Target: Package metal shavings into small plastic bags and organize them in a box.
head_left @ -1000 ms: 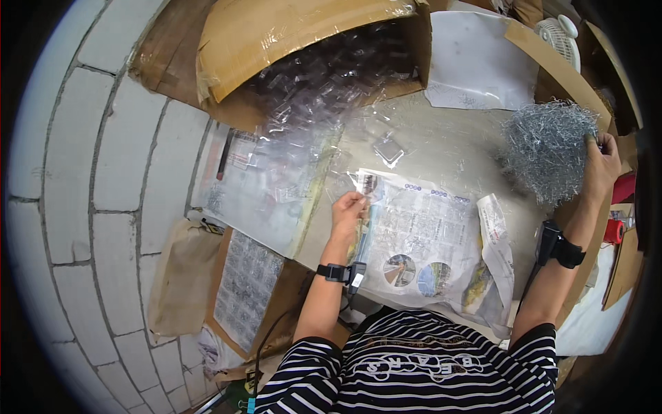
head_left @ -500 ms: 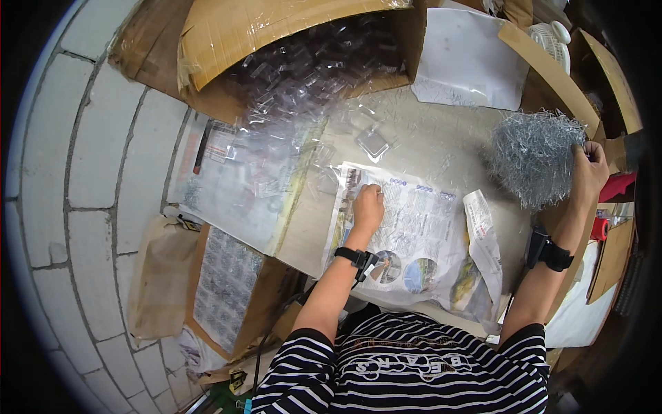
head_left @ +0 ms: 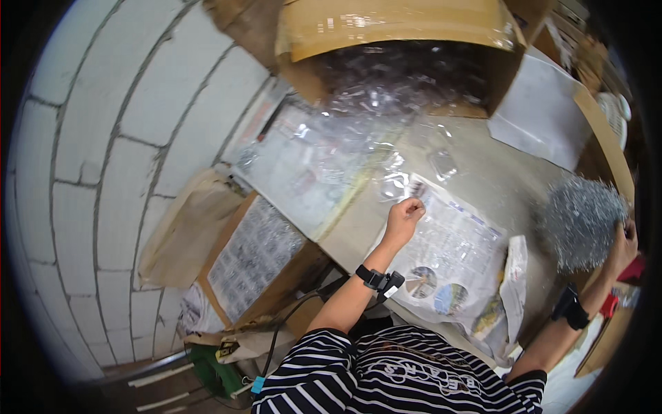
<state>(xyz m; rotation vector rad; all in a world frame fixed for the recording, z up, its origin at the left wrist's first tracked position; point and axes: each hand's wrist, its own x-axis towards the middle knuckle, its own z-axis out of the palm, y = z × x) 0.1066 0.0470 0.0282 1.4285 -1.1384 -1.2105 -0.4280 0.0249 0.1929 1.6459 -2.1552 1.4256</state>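
Clearly, a big wire heap [head_left: 583, 224] remains at the right hand [head_left: 625, 245], the left hand [head_left: 404, 219] is over the newspaper [head_left: 458, 238], and I cannot tell either's grip

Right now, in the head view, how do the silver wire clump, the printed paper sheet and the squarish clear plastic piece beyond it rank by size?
1. Printed paper sheet, largest
2. Silver wire clump
3. Squarish clear plastic piece, smallest
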